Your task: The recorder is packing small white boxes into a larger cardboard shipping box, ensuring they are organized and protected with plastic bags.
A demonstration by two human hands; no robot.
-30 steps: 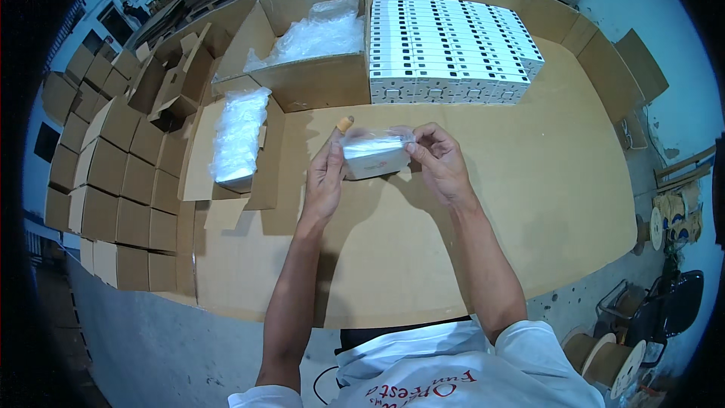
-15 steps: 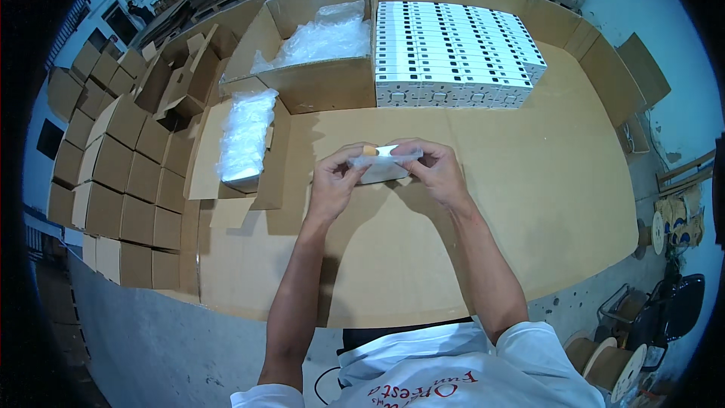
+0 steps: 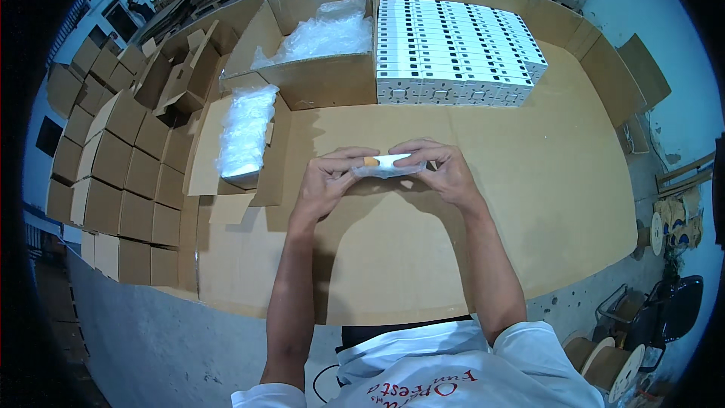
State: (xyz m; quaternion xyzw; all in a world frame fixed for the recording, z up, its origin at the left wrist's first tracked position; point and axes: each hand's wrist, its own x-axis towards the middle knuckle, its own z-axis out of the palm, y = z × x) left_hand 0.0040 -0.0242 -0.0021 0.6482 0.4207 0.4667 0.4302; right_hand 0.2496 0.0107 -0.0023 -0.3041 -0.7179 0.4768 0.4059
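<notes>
Over the middle of the table, my left hand [image 3: 323, 181] and my right hand [image 3: 445, 170] pinch the two ends of a white box in clear plastic wrap [image 3: 389, 170]. Its narrow side faces up, and the fingers hide both ends. An orange cover [image 3: 371, 162] sits on a left fingertip, against the white surface. To the left, an open cardboard carton [image 3: 270, 177] holds a row of clear-wrapped pieces [image 3: 245, 128]. Ahead, white boxes [image 3: 453, 53] with dark square marks stand stacked in close rows.
A large open carton [image 3: 325, 81] full of clear plastic bags [image 3: 325, 34] stands behind the smaller carton. Closed brown boxes [image 3: 124, 174] are stacked along the left. A raised cardboard edge [image 3: 604, 68] borders the table [image 3: 544, 204] at the far right.
My hands have moved slightly apart and tilted the wrapped white box, so more of its narrow side shows. The left hand has shifted a little left. Cartons and stacks stay where they were.
</notes>
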